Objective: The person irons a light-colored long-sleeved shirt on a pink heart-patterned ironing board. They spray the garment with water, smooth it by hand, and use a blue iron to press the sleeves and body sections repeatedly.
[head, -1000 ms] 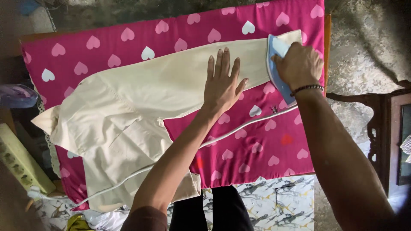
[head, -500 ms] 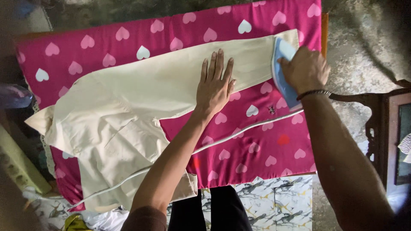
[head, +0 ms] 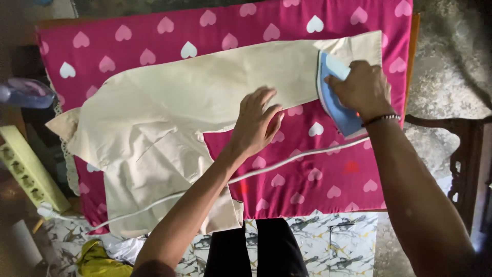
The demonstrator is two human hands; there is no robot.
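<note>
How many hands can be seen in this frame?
2. The left hand lies on the sleeve of the cream fabric shirt. The right hand grips the blue and white electric iron near the sleeve's cuff end. No other person's hand shows.

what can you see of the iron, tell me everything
The iron is pale blue with a white edge, plastic-looking. It lies flat on the cream shirt's sleeve near the cuff, partly over the pink heart-print cover. The right hand grips its handle from above, hiding most of the top. A white cord runs from it across the cover.
</note>
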